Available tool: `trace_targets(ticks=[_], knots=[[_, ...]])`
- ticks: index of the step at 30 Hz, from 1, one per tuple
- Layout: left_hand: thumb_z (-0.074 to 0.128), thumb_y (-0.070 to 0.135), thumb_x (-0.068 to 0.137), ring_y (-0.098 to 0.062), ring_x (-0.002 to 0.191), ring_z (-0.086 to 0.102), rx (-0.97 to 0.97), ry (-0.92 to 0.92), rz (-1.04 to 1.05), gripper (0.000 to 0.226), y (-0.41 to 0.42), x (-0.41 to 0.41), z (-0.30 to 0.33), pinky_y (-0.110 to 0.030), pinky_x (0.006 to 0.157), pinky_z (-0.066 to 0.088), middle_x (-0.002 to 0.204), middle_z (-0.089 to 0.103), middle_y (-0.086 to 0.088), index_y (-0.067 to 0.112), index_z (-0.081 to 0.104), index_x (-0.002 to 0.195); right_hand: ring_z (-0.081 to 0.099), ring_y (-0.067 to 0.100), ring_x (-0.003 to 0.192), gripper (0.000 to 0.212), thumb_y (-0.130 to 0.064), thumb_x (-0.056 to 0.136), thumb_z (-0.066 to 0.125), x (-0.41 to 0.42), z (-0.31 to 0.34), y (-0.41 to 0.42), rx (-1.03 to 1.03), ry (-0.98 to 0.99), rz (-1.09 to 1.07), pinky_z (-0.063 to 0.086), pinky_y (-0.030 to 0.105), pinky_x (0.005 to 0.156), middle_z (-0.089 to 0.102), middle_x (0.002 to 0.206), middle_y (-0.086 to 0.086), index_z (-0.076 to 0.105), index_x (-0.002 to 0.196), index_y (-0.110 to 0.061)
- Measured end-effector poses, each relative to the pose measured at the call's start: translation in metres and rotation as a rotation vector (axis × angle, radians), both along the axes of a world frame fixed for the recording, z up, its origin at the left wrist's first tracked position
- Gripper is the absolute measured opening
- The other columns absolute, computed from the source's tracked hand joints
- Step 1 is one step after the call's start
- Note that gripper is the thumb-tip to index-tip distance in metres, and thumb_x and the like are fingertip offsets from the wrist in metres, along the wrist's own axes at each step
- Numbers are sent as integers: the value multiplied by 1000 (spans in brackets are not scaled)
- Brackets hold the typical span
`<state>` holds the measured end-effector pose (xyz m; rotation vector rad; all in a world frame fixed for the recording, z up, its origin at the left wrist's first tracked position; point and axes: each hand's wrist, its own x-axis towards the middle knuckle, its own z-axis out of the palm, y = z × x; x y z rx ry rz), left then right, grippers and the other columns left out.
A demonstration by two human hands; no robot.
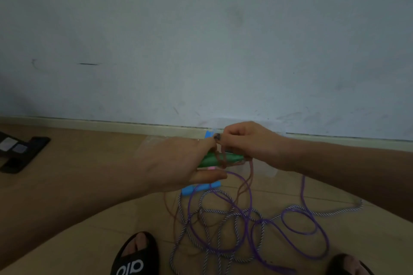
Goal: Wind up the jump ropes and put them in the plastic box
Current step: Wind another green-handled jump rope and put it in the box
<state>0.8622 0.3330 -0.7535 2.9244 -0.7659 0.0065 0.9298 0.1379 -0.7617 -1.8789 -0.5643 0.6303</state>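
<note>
The left hand [178, 163] grips the green handles [220, 158] as a core while the right hand's [248, 140] fingers pinch the brown rope [245, 182] just above them, winding; below them, other ropes [223, 230] lie tangled on the floor [89, 185].

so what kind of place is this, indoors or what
Probably a plain room in a home, seen from floor level: a scuffed pale wall meeting a baseboard, a tan tiled floor, and feet in black slides beside tangled jump ropes.
</note>
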Motion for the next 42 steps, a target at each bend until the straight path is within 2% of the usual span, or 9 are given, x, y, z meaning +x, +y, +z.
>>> trace_targets(ticks=[2, 8, 14, 17, 20, 23, 27, 36, 42], knots=[[32, 77, 79, -12, 80, 60, 15, -8, 36, 61, -2, 1, 3, -31, 69, 48, 95, 63, 9, 31, 48, 115, 38, 10, 51, 36, -42, 95, 57, -3, -8, -1, 26, 45, -8, 32, 25, 51, 45, 57, -1, 57, 71, -15], [57, 49, 92, -13, 78, 60, -81, -2, 19, 26, -8, -4, -3, -26, 63, 38, 91, 66, 8, 28, 58, 107, 36, 10, 52, 43, -47, 97, 50, -15, -19, -4, 61, 163, 1, 33, 23, 51, 45, 62, 4, 58, 71, -14], [60, 37, 93, -2, 61, 52, -382, 96, 255, 20, -18, 7, 6, -17, 53, 36, 68, 60, 6, 17, 63, 92, 11, 14, 54, 44, -47, 103, 30, -18, -22, -3, 140, 407, -54, 11, 28, 49, 15, 63, 0, 22, 67, -23], [59, 34, 93, -7, 57, 49, -408, 151, 411, 20, -15, 19, 0, -23, 50, 32, 67, 56, 3, 14, 62, 89, 31, 12, 48, 47, -46, 103, 29, -27, -22, 8, -88, 102, -198, 24, 25, 47, 37, 55, -5, 41, 66, -20], [59, 30, 91, -14, 62, 51, -328, 177, 575, 17, 5, 36, -10, -28, 53, 34, 70, 54, 1, 14, 55, 84, 50, 19, 67, 33, -27, 104, 31, -47, -28, 18, -328, -248, -92, 42, 29, 63, 54, 75, 3, 55, 86, -13], [57, 26, 87, -20, 73, 53, -61, 147, 533, 13, 15, 32, -31, -32, 63, 41, 84, 57, 0, 20, 45, 87, 47, 15, 60, 33, -24, 102, 39, -60, -15, 29, -326, -459, 112, 36, 16, 57, 49, 67, -1, 49, 72, -16], [50, 24, 88, -20, 86, 61, 134, 117, 366, 7, 17, 17, -51, -32, 72, 48, 99, 63, 0, 21, 48, 94, 47, 11, 53, 34, -33, 97, 46, -40, 9, 29, -351, -584, 160, 38, 26, 53, 54, 59, -4, 55, 67, -18], [48, 35, 96, -22, 85, 62, 122, 42, 199, 23, -8, 6, -18, -30, 67, 43, 99, 65, -2, 19, 56, 110, 37, 3, 50, 43, -40, 98, 50, 11, 15, 23, -222, -472, 120, 31, 16, 49, 45, 56, -9, 47, 63, -17], [52, 38, 91, -20, 87, 64, 34, -4, 148, 24, -12, 1, -1, -33, 69, 48, 99, 68, 3, 31, 51, 114, 46, 19, 60, 49, -48, 97, 52, 13, -13, 10, -109, -55, 111, 37, 29, 57, 54, 67, 19, 61, 71, -7]])
